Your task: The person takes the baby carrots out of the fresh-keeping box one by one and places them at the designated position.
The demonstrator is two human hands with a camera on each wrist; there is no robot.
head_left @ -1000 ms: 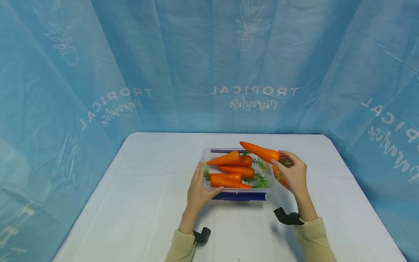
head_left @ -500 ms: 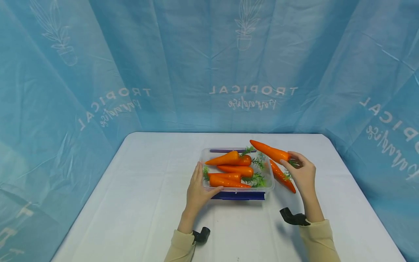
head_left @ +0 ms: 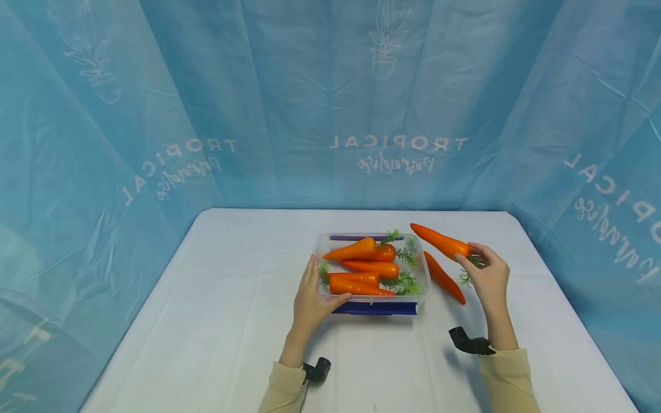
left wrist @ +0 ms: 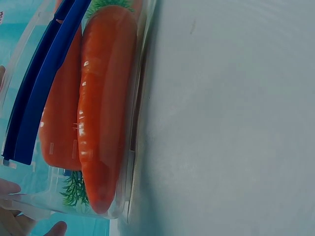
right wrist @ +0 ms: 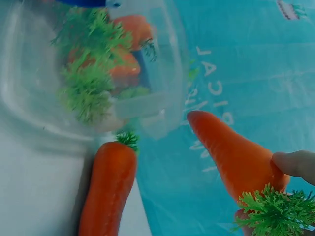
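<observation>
A clear plastic food container [head_left: 426, 291] with blue clips [left wrist: 42, 86] sits on the table, several orange carrots [head_left: 356, 249] with green tops inside. My left hand [head_left: 312, 301] rests at its left front corner, fingers straight along the left wall and thumb on the front rim. To the right of the container, my right hand [head_left: 488, 275] pinches another carrot [head_left: 439, 240] by its thick end. That carrot is raised, tip pointing to the far left, its leafy top [right wrist: 275, 209] beside the fingers. Below it a loose carrot [head_left: 444, 279] lies slantwise against the container's right side.
A white cloth covers the table [head_left: 248, 321]. Blue printed curtains [head_left: 289, 115] hang behind it and on both sides. A black band with a camera [head_left: 471, 342] sits on my right wrist, and another camera [head_left: 317, 370] is on the left one.
My right hand has moved right with its carrot, from over the container's right edge to beside it. More of the loose carrot shows now. The left hand stays at the container.
</observation>
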